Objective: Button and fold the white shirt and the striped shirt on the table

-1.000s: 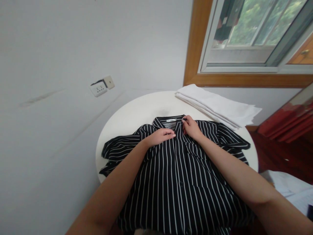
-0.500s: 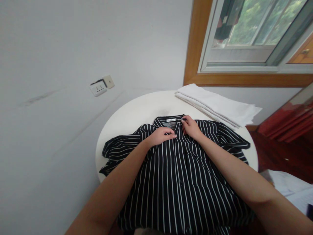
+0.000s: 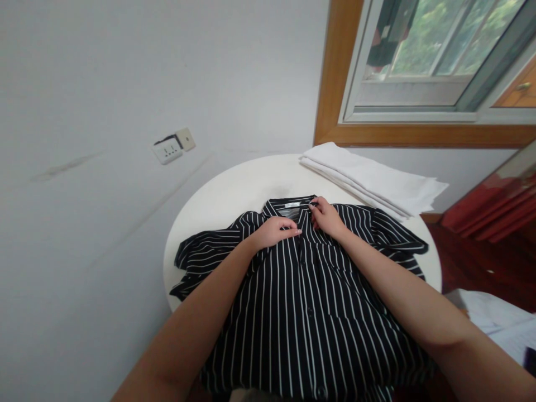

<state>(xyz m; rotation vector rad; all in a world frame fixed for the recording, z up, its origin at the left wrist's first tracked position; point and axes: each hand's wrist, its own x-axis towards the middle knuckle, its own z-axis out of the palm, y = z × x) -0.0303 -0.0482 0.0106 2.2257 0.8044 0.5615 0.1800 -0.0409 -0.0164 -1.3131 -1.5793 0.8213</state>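
Observation:
A black shirt with white stripes [image 3: 276, 301] lies front up on a round white table [image 3: 234, 184], its collar toward the wall and its lower part hanging over the near edge. My left hand [image 3: 274, 231] pinches the front placket just below the collar opening, fingers closed on the cloth. At the right side of the collar, my right hand [image 3: 325, 216] has thumb and forefinger closed on the collar edge. A small white label shows inside the neck. Both short sleeves spread out to the sides.
Folded white sheets [image 3: 368, 176] lie at the table's back right edge. A wall socket [image 3: 167, 149] is on the wall at left. Behind the table stands a wood-framed window [image 3: 335, 134]. White papers [image 3: 494, 318] and a red cloth [image 3: 494, 206] are at right.

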